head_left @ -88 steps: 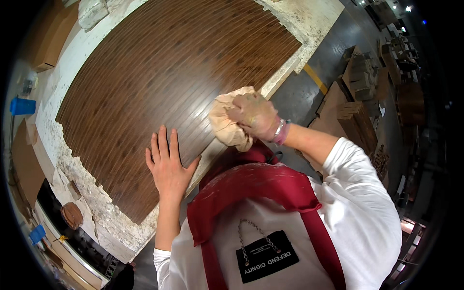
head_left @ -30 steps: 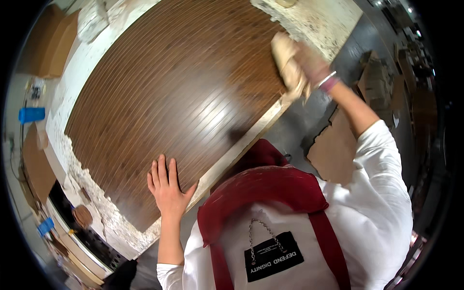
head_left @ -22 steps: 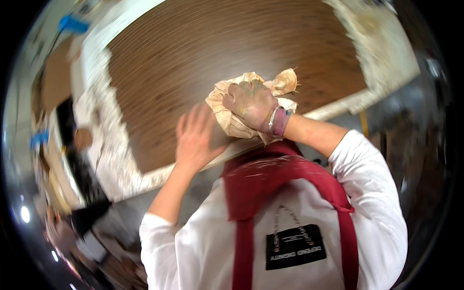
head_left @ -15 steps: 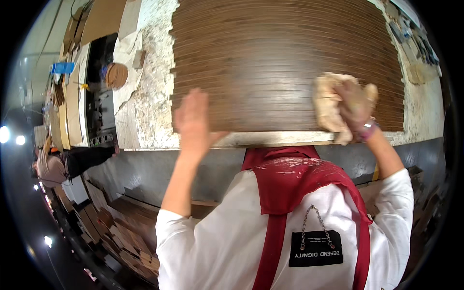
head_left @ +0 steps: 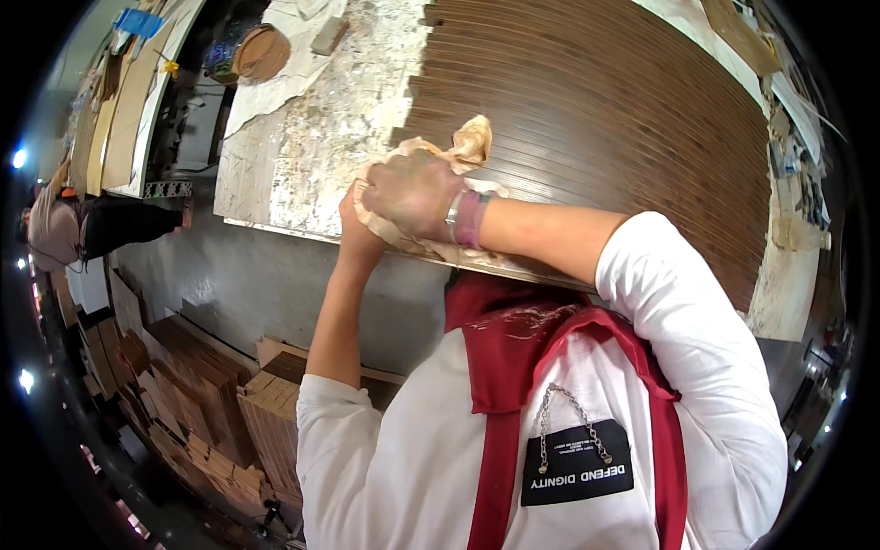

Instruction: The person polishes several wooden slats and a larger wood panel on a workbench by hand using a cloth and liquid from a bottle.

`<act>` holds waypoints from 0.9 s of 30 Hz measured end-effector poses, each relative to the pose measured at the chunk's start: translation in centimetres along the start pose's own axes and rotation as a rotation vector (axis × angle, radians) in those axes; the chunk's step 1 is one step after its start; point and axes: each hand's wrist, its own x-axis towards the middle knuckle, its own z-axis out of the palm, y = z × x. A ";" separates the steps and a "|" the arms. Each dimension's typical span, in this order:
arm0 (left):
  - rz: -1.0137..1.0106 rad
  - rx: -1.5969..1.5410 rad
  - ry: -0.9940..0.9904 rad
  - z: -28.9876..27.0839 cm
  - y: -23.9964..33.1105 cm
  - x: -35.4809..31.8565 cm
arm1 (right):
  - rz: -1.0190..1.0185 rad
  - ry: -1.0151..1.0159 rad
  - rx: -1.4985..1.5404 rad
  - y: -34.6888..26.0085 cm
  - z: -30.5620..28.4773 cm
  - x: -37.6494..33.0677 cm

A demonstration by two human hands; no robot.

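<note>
A crumpled tan cloth [head_left: 472, 142] is bunched under my right hand [head_left: 417, 194], which grips it at the near left corner of the panel. The panel [head_left: 587, 110] is made of many narrow dark brown wood strips laid side by side, with a jagged left edge. Close by, my left hand [head_left: 359, 227] is at the table's front edge, against the cloth. My right hand and the cloth hide its fingers.
The paint-spattered worktable [head_left: 321, 147] bears a round brown-topped container [head_left: 261, 53] and a small block [head_left: 329, 36] at the far left. Tools and scraps [head_left: 793, 165] line the right edge. Stacked boards [head_left: 197, 394] stand below left; another person [head_left: 69, 229] is at far left.
My right hand has swept the cloth from the panel's right side to its near left corner. My left hand has moved off the panel's surface to the front edge. The view has turned.
</note>
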 end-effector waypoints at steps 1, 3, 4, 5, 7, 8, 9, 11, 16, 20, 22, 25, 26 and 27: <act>0.083 0.091 0.016 0.0 -0.6 0.0 | 0.027 -0.161 0.005 0.2 -0.3 -0.3; 0.362 0.498 0.125 0.0 -2.3 -0.7 | -0.007 -0.120 0.198 0.5 -2.3 -3.0; 0.330 0.483 0.110 0.0 -2.2 -0.8 | -0.021 -0.162 0.172 1.0 -4.3 -5.2; 0.300 0.464 0.093 0.1 -1.4 -0.9 | -0.031 -0.206 0.142 1.2 -6.0 -7.3; 0.244 0.451 0.076 0.3 -0.9 -1.1 | -0.024 -0.208 0.030 1.4 -6.7 -8.3; 0.229 0.483 0.072 0.5 -0.9 -1.3 | 0.027 -0.267 0.052 0.6 -6.2 -7.5; 0.221 0.525 0.071 0.6 -0.8 -1.1 | 0.005 -0.189 0.062 0.3 -4.6 -5.7; 0.180 0.319 0.016 0.1 -1.2 -1.0 | 0.029 -0.141 0.029 -0.6 -0.1 -0.1; 0.145 0.252 0.027 -0.1 -1.7 -1.1 | -0.009 -0.135 0.130 0.6 -1.3 -2.7; 0.231 0.534 0.074 0.4 -1.4 -1.5 | 0.114 -0.355 0.000 -0.4 -5.6 -4.9; 0.250 0.577 0.074 0.6 -1.5 -0.8 | 0.018 -0.103 0.037 -0.5 -2.6 -2.2; 0.097 0.236 0.039 0.6 -3.7 -1.4 | 0.030 -0.107 0.008 -1.2 0.8 1.9; 0.121 0.163 0.001 0.4 -4.6 -1.4 | 0.029 -0.094 0.012 -1.4 1.2 2.2; 0.128 0.211 0.021 0.4 -4.2 -1.3 | 0.027 -0.089 0.064 -1.1 0.0 0.7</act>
